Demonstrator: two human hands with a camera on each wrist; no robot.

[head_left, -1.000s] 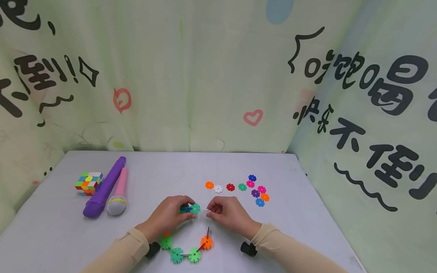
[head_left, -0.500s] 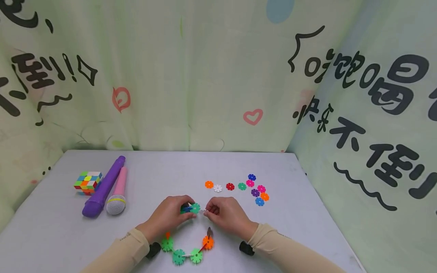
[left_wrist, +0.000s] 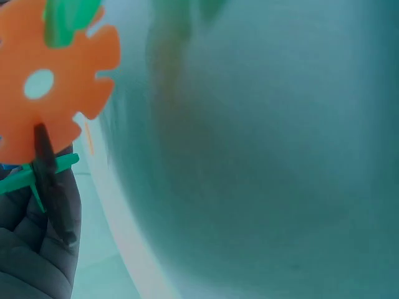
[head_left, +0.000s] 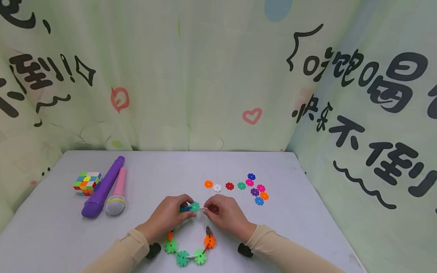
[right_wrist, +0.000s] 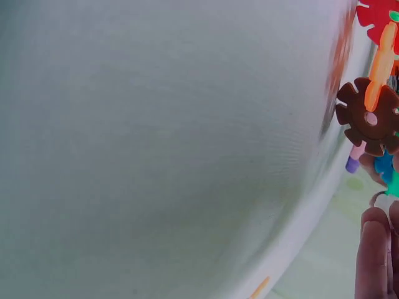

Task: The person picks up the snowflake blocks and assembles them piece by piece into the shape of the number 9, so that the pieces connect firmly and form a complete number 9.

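Note:
My left hand point(head_left: 167, 214) holds a chain of notched plastic snowflake discs by its upper end, where a blue disc point(head_left: 185, 209) and a green disc point(head_left: 194, 206) show. Between the fingertips of my right hand point(head_left: 229, 215), a white disc point(head_left: 202, 209) is pinched edge-on, right at the green disc's rim. The chain curves down below both hands, with light green point(head_left: 200, 256), teal point(head_left: 182, 258) and orange point(head_left: 209, 241) discs linked at angles. A brown disc point(right_wrist: 358, 118) ends its right side. In the left wrist view, an orange disc point(left_wrist: 68, 93) hangs close by the left fingers.
Loose snowflake discs lie farther back, among them a red disc point(head_left: 230, 186) and a blue disc point(head_left: 259, 201). To the left are a puzzle cube point(head_left: 87, 183), a purple microphone point(head_left: 102, 189) and a pink microphone point(head_left: 117, 193). Curtains hang behind the white table point(head_left: 164, 170).
My right hand has shifted slightly left, bringing the white disc closer to the green one. The hanging chain has swung a little to the right. The left hand stays nearly still.

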